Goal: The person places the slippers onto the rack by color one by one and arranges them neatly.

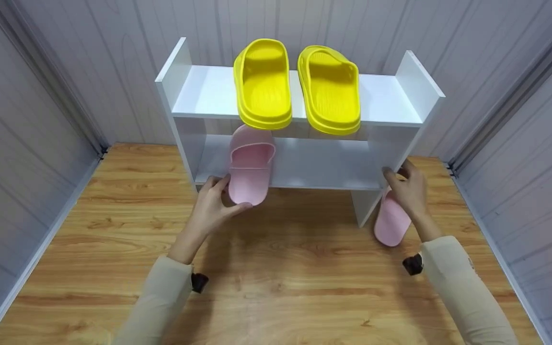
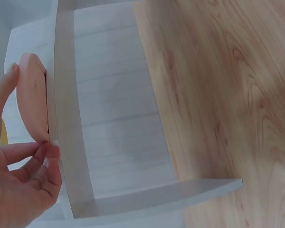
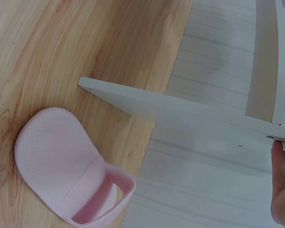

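A pink slipper stands on the lower shelf of a white shoe rack, its heel at the front edge. My left hand holds it by the heel, thumb on one side and curled fingers on the other. At the rack's right side panel, my right hand grips the front edge; in the right wrist view its fingers press the panel's outer face. Below that hand, a second pink slipper lies on the floor outside the rack, partly hidden by the hand in the head view.
Two yellow slippers sit side by side on the top shelf, heels over its front edge. Behind the rack is a panelled wall, with walls at left and right too. Wooden floor lies in front.
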Motion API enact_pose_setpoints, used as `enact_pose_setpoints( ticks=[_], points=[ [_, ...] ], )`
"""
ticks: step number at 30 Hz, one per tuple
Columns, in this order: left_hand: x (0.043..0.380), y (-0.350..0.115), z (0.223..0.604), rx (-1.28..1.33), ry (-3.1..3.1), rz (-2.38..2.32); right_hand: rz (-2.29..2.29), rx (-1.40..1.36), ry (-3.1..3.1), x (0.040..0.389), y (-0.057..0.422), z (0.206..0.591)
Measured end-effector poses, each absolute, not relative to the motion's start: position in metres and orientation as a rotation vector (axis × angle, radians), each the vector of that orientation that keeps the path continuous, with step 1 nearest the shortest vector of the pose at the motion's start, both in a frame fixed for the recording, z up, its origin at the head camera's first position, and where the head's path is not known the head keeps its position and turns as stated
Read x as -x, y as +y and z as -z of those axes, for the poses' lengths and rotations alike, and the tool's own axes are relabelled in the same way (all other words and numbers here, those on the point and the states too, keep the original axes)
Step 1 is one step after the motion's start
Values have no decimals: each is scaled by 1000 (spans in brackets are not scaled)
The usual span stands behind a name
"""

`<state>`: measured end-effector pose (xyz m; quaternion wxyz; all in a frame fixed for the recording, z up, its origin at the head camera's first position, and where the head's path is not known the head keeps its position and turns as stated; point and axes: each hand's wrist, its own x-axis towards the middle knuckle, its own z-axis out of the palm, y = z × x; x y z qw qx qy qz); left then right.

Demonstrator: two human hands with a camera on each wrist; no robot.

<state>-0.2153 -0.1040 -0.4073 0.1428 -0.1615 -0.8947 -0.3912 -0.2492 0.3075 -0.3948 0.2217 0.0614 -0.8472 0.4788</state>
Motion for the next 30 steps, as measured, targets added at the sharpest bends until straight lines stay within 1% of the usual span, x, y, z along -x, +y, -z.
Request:
enact_pose_setpoints(
  ticks=[8, 13, 23, 27, 30],
  points=[
    [217, -98, 407, 421, -2606, 1066, -1297, -176, -2321, 250, 308, 395],
    [221, -95, 408, 436, -2581, 1009, -1288, -164, -2356, 249, 308, 395],
    [223, -95, 410, 447, -2529, 1047, -1274, -146, -2354, 249, 308, 396],
    [223, -100, 407, 484, -2369, 1034, -1273, -149, -2348, 249, 308, 396],
    [223, -106, 400, 485, -2136, 1032, -1275, -155, -2343, 250, 308, 396]
  ],
)
